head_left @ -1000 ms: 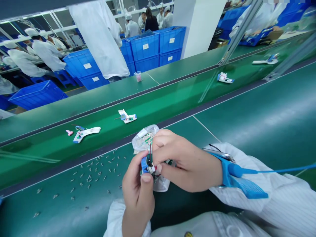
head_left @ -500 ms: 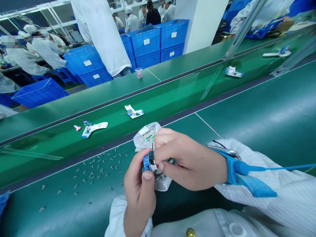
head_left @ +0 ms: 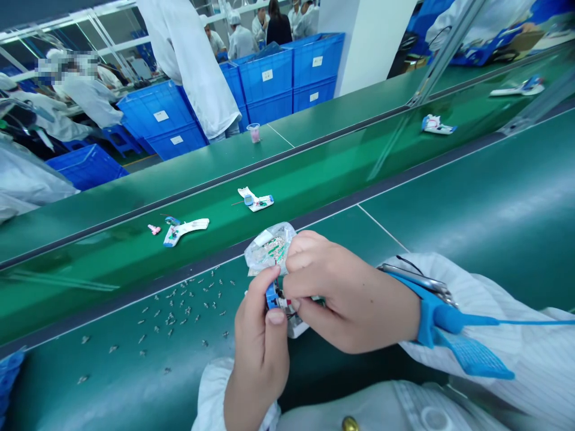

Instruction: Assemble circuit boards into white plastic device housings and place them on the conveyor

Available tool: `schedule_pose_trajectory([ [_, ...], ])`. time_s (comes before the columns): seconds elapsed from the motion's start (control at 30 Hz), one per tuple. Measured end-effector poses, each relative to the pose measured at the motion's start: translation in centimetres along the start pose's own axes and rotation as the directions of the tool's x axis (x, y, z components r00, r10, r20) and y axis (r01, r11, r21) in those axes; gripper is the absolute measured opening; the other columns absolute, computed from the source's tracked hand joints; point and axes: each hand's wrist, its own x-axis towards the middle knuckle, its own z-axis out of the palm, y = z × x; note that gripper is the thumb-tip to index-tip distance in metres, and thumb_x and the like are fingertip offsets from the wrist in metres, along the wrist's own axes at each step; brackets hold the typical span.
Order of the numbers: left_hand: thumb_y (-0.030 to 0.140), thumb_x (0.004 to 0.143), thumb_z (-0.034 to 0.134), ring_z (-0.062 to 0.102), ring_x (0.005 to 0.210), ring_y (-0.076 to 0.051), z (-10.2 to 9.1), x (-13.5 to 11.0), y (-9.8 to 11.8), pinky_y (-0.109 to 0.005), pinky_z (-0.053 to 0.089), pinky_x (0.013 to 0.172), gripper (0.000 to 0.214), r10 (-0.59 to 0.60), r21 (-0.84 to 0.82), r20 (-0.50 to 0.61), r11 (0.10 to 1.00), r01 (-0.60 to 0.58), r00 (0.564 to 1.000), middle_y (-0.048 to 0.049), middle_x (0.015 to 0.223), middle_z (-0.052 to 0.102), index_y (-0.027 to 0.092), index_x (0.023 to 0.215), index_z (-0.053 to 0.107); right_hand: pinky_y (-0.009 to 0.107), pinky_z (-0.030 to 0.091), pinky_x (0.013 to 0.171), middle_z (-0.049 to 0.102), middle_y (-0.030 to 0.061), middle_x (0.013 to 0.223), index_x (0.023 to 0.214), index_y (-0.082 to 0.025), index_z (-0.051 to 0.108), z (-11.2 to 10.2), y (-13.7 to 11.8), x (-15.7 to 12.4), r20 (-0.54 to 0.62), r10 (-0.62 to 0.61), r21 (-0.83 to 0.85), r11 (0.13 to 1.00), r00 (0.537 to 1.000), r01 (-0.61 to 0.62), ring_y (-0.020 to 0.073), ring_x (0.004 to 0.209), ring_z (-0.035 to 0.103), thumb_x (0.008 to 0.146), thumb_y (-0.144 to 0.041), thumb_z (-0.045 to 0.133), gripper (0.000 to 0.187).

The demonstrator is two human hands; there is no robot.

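A green assembly bench (head_left: pixel 449 257) is strewn with small metal parts (head_left: pixel 173 311). A small blue wired component (head_left: pixel 272 297) is grasped above it by the left hand (head_left: pixel 260 341) and right hand (head_left: pixel 350 305), against a clear plastic bag (head_left: pixel 269 250). A blue wrist strap (head_left: pixel 433 317) is worn on the right wrist.

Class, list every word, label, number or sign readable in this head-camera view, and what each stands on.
White label on middle blue plastic crate: too small to read.
White label on right-hand blue plastic crate: too small to read.
White label on left-hand blue plastic crate: too blurred to read.
White strip on clear plastic bag: nothing legible.
No text can be read.
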Motion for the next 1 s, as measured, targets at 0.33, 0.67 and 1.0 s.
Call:
schedule_pose_trajectory([
  [0.33,0.046,0.095,0.032,0.058,0.097,-0.02,-0.4,0.2,1.1,-0.03,0.044,0.079,0.04,-0.131,0.054,0.088,0.99,0.127,0.987,-0.006,0.117,0.06,0.025,0.127,0.043,0.031,0.027,0.067,0.043,0.0015,0.056,0.054,-0.014,0.045,0.2,0.5,-0.1,-0.013,-0.01,0.019,1.0,1.0,0.01,0.0127,0.062,0.033,0.078,-0.012,0.038,0.025],
  [0.67,0.034,0.089,0.042,0.061,0.097,-0.027,-0.7,0.3,2.9,-0.04,0.051,0.069,0.041,-0.269,0.392,0.277,0.908,0.147,0.923,-0.0097,0.113,0.059,0.029,0.125,0.025,0.031,0.028,0.067,0.045,0.0011,0.051,0.049,-0.014,0.039,0.7,0.4,-0.3,0.002,0.023,0.097,0.995,1.0,-0.023,0.0114,0.058,0.037,0.073,-0.011,0.04,0.024],
  [1.0,0.024,0.087,0.041,0.066,0.082,-0.028,-0.4,-0.5,3.7,-0.035,0.054,0.054,0.039,-0.067,0.649,0.224,0.755,-0.098,0.972,-0.0165,0.099,0.064,0.018,0.122,0.025,0.03,0.028,0.063,0.043,0.0001,0.051,0.051,-0.015,0.03,1.1,0.0,-0.9,-0.027,0.004,0.156,0.988,1.0,0.0,0.0105,0.055,0.033,0.071,-0.01,0.037,0.022],
])
